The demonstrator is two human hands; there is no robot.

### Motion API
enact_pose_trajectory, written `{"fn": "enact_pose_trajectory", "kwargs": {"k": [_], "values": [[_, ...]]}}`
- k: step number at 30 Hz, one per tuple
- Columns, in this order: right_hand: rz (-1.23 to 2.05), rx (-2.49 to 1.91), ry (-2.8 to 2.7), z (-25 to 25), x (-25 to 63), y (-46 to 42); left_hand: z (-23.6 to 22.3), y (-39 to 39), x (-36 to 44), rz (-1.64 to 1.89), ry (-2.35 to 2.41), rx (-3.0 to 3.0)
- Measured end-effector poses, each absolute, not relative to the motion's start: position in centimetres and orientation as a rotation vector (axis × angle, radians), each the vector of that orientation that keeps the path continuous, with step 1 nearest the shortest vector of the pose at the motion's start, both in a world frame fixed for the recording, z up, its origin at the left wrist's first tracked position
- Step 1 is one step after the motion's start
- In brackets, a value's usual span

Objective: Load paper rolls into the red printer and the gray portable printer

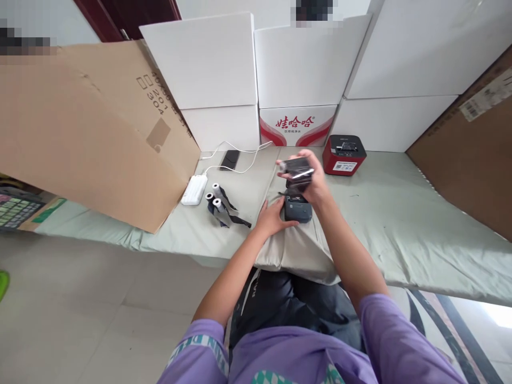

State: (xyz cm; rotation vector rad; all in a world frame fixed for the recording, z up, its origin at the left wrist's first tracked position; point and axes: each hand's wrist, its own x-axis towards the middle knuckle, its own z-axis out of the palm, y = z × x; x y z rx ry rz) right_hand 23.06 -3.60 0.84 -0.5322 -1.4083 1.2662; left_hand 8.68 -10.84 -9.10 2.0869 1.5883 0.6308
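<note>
My right hand (314, 184) is raised above the cloth-covered surface and closed around a shiny dark roll (296, 172). Just below it sits a small dark printer-like device (298, 209) on the pale cloth (380, 224). My left hand (272, 218) rests flat on the cloth with its fingertips against the device's left side. To the left lie three small rolls with dark film trailing from them (218, 205).
A white power bank (194, 190) with a white cable lies beside a black phone (230, 159). A red label printer (344, 154) stands at the back. White cartons line the wall; brown cardboard leans at left (88, 128) and right (468, 160).
</note>
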Motion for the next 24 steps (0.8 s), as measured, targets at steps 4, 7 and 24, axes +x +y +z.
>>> {"fn": "enact_pose_trajectory", "kwargs": {"k": [4,7,24], "values": [[1.095,-0.756,-1.330,1.5,29.3,-5.0,-9.1,-10.9,8.7,0.621,1.610,2.067],[1.107,-0.770,-1.484,-0.1,30.7,-4.3,-8.9,-11.0,8.7,0.584,1.635,2.065],[0.513,-1.071,-2.325,-5.9,27.6,-2.4,-9.4,-10.7,8.5,0.519,1.667,2.155]]}}
